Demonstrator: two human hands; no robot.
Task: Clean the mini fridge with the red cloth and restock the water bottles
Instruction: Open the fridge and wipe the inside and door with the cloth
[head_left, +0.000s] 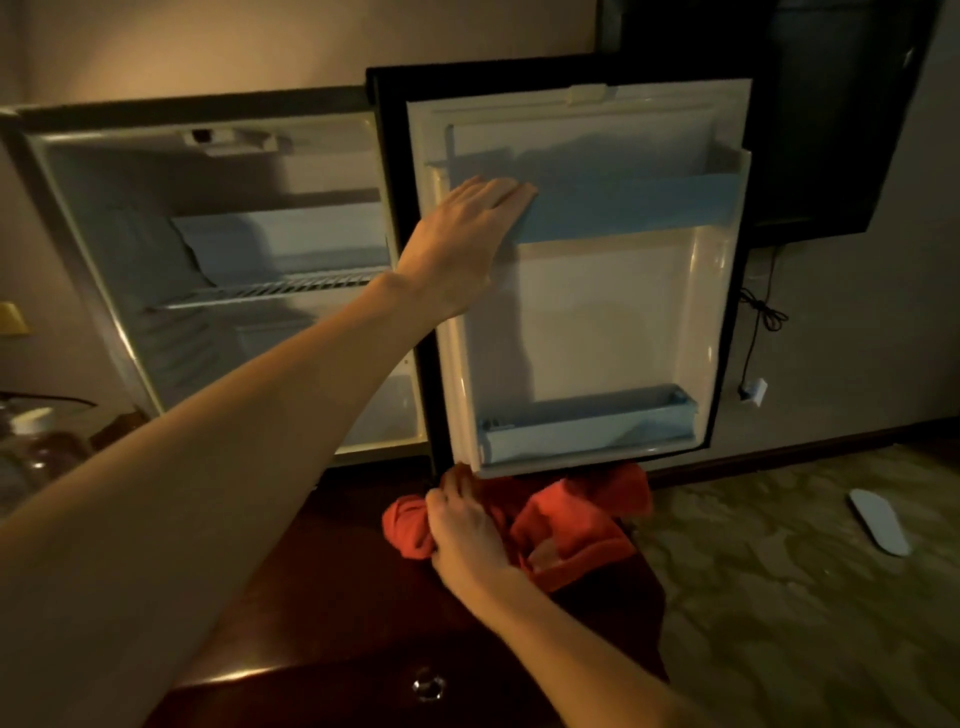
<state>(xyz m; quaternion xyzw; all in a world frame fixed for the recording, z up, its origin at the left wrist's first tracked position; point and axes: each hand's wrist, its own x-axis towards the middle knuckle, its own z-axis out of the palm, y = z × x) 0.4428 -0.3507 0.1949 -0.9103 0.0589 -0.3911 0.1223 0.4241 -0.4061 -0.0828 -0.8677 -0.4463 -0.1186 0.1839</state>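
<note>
crumpled red fabric cloth (566, 535) sits lower centre under the open white fridge door (613, 322); right hand (462, 525) pinches a fold, looks like. soft, light, bunch it mid-wad. left hand (467, 234) lies flat, fingers together, on the upper blue door shelf (649, 208).

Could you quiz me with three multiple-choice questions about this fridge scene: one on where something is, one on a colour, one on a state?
1. Where is the left hand?
A. on the upper door shelf
B. on the wire rack
C. on the floor

2. What colour is the cloth?
A. blue
B. red
C. white

3. How is the fridge door?
A. shut
B. removed
C. swung open

Answers:
1 A, its straight fingers rest on the blue shelf rail.
2 B, the bunched cloth gripped by the right hand is red.
3 C, the door's inner side faces the camera.
</note>
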